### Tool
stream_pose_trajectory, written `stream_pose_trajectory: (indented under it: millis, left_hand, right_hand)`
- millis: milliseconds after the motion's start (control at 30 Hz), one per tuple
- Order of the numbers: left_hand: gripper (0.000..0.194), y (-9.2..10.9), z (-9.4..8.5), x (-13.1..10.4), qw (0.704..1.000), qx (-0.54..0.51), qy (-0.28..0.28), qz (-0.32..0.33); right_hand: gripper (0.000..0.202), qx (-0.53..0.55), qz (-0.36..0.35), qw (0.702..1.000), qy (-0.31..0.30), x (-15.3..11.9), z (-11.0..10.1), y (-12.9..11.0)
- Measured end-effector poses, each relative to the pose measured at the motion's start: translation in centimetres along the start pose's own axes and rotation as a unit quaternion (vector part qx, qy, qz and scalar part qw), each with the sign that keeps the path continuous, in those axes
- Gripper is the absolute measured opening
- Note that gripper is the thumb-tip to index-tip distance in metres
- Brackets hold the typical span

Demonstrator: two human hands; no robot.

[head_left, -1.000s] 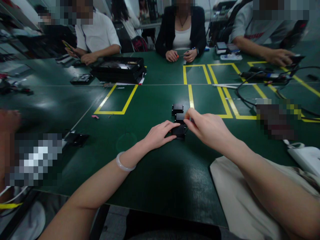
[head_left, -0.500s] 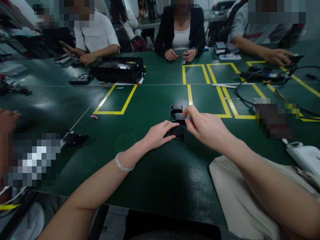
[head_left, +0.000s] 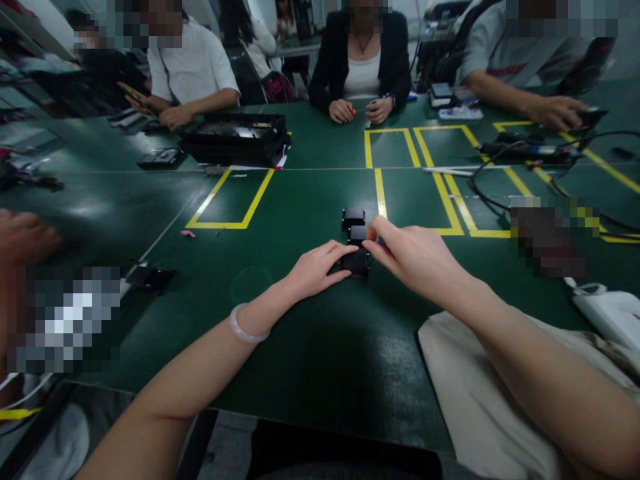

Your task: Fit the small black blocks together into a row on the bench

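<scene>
Three small black box-shaped parts stand in a row on the green table in front of me: a far one [head_left: 354,215], a middle one [head_left: 357,234] and a near one [head_left: 356,265]. My left hand [head_left: 320,268] grips the near part, thumb along its lower side and fingers over its upper edge. Just right of it, my right hand [head_left: 405,250] is closed in a pinch by the near part's upper right corner and partly covers the middle part. Whatever is in that pinch is hidden behind the fingers.
Yellow tape outlines [head_left: 245,225] mark the green table [head_left: 300,373]. Stacked black trays [head_left: 235,140] stand at the back left. A beige cloth [head_left: 450,373], a white device [head_left: 610,310] and black cables [head_left: 487,193] lie to the right. Co-workers sit opposite; another person's hand [head_left: 27,237] is at left.
My right hand has shifted slightly left and down, toward the near part's corner. My left hand stays in place on that part. The other person's hand at left has moved further into view.
</scene>
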State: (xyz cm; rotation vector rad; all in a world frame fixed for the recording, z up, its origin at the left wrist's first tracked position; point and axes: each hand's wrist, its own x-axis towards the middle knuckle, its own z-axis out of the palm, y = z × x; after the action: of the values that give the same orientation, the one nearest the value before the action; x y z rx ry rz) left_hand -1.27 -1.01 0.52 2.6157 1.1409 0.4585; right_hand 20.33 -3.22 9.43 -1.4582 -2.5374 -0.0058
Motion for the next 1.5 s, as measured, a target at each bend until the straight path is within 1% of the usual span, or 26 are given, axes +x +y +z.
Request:
stream_pose_trajectory:
  millis: [200, 367, 533, 700, 967, 1200, 1400, 1500]
  left_hand:
    - [0.047, 0.00, -0.02, 0.01, 1.000, 0.001, -0.004, 0.000]
    - [0.046, 0.05, -0.04, -0.01, 1.000, 0.003, -0.001, -0.001]
    - [0.047, 0.09, -0.06, 0.02, 1.000, 0.002, -0.005, -0.002]
    - [0.046, -0.06, 0.13, 0.00, 1.000, 0.009, 0.002, 0.003]
    - [0.046, 0.00, 0.02, 0.01, 1.000, 0.005, 0.000, 0.005]
    - [0.048, 0.12, -0.07, 0.04, 1.000, 0.011, -0.009, 0.004]
    - [0.047, 0.18, -0.13, 0.02, 1.000, 0.022, -0.015, 0.001]
    - [0.047, 0.17, -0.14, 0.05, 0.999, 0.029, -0.017, 0.002]
  right_hand:
    - [0.025, 0.020, -0.001, 1.000, 0.008, 0.03, -0.09, -0.10]
    - [0.026, -0.005, -0.004, 1.000, -0.007, 0.02, -0.14, -0.03]
    - [0.023, 0.020, -0.003, 1.000, 0.015, -0.03, -0.08, -0.04]
    - [0.030, -0.008, -0.002, 1.000, -0.008, 0.03, -0.11, -0.08]
    - [0.032, -0.037, 0.025, 0.999, -0.013, 0.14, -0.23, -0.02]
    - [0.030, -0.031, 0.079, 0.996, -0.019, 0.54, -0.43, 0.45]
    - [0.031, -0.022, 0.083, 0.996, -0.020, 0.52, -0.41, 0.70]
    - [0.027, 0.010, 0.079, 0.997, -0.012, 0.49, -0.23, 0.59]
